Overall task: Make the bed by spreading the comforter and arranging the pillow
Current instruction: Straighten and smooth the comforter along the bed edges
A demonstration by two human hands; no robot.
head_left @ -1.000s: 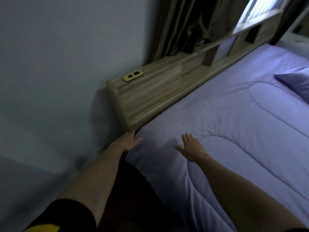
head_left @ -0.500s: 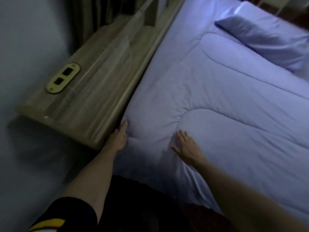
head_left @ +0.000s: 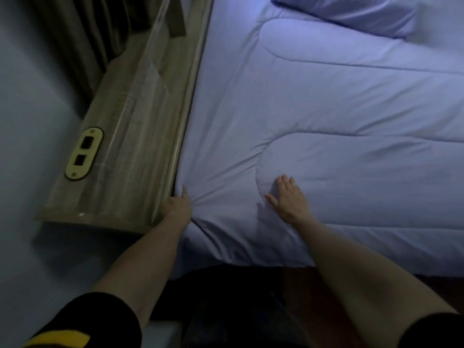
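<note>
The left hand [head_left: 177,205] sits at the corner of the pale lavender quilted comforter [head_left: 326,101], wedged where the fabric meets the grey wood-grain headboard shelf [head_left: 125,136]. Its fingers are hidden in the gap, so the state of the grip cannot be told with certainty; radiating creases at that corner suggest the cloth is pinched or being pressed down. The right hand [head_left: 288,198] lies flat and spread on the comforter, palm down, holding nothing, at roughly three o'clock from the left hand and near a curved quilting seam.

The comforter covers the bed surface in view, with its near edge hanging over the side at six o'clock. The matching lavender pillow [head_left: 351,13] rests at the one o'clock corner of the view, well apart from both hands.

Judgement: the step in hand is seating the corner against the shelf. To do it well, the left hand should draw the corner fully toward the shelf edge and press it down evenly, while the flat right hand sweeps away toward three o'clock to carry out the creases between the hands. Pressure should stay light; a heavy palm would drag the padding and form new folds. The shallow wrinkle at three o'clock from the right hand merits a second pass. A brass-coloured oval socket plate [head_left: 83,153] on the shelf is clear of the work.
</note>
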